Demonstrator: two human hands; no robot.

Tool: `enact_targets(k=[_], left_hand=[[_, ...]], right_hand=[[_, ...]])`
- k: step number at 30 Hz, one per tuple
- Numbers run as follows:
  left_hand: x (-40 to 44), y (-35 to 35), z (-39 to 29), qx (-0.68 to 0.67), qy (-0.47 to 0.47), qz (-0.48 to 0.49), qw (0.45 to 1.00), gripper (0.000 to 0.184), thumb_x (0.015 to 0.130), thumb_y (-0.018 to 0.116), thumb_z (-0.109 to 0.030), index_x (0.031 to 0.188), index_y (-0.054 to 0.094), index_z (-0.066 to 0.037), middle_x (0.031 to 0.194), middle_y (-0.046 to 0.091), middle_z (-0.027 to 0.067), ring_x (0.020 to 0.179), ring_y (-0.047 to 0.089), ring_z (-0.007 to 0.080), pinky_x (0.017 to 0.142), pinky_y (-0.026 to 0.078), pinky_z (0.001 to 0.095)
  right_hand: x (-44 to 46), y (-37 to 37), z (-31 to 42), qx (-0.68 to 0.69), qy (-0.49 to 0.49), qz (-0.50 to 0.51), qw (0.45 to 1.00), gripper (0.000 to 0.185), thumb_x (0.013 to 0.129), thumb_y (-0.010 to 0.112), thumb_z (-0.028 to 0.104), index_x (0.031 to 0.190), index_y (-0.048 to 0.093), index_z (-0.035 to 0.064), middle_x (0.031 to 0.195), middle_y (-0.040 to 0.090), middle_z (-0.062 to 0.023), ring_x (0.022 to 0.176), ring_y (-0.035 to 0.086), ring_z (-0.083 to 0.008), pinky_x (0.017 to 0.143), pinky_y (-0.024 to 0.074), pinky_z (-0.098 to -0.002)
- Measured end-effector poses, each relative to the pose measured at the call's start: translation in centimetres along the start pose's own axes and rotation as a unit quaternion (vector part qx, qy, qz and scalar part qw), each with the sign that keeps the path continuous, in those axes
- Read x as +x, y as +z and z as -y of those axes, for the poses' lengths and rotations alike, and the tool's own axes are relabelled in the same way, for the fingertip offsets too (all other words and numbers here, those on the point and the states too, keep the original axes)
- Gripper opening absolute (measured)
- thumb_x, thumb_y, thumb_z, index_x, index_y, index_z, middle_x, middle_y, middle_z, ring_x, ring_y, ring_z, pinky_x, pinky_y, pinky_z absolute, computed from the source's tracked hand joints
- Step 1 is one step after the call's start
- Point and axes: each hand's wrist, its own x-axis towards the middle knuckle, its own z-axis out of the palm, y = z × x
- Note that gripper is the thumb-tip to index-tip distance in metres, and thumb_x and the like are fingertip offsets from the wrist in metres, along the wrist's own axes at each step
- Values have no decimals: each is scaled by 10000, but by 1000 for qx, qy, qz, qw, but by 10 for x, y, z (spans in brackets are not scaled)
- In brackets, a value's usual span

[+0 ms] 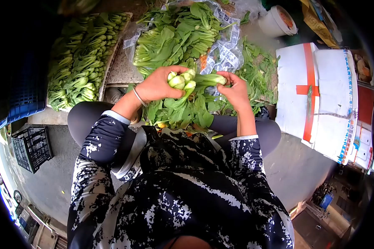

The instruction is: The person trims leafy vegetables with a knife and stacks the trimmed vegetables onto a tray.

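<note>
My left hand (pixel 157 84), with a bangle at the wrist, is closed round several bok choy heads (pixel 177 81), their pale bases facing up. Fingers and thumb of my right hand (pixel 237 90) pinch the base of another bok choy (pixel 210 79), which lies sideways just right of the bunch. Its leaf end is partly hidden by the bunch. Loose green leaves (pixel 199 110) lie below both hands, over my lap. Just beyond them a large pile of bok choy (pixel 174 39) rests on clear printed plastic (pixel 228 50).
To the left, a tray (pixel 102 85) carries neat rows of bok choy. Leaf scraps (pixel 259 68) cover the ground at right, beside white foam boxes (pixel 295 87) with red tape. A white bucket (pixel 274 23) stands behind. Blue crates (pixel 27 91) and a black crate (pixel 32 148) are at far left.
</note>
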Motion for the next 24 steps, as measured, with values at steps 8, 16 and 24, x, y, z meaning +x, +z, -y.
enact_targets(k=[8,16,24], left_hand=[[-5,2,-2,-33,68,109,991,623,568,698,-42,1170,535,-47,1282,421,98,1075,475,156,923,370,277],[-8,-14,-9,-155,62,25,986,590,622,693,-34,1178,499,7,1058,537,36,920,525,103,822,424,230],[1,-28,-19,17,78,-66,995,599,539,707,-124,1124,578,-97,1325,362,161,1196,397,258,1002,289,329]], right_hand=[[10,28,42,116,-80,200,970,367,685,643,60,1046,597,14,868,629,-26,738,556,-84,648,451,-207],[197,40,-16,11,31,-165,986,302,747,682,258,887,635,-6,774,647,-112,678,626,-180,595,482,-288],[269,42,-36,-225,31,-196,954,363,694,708,293,850,636,-27,811,647,-160,691,619,-268,658,469,-335]])
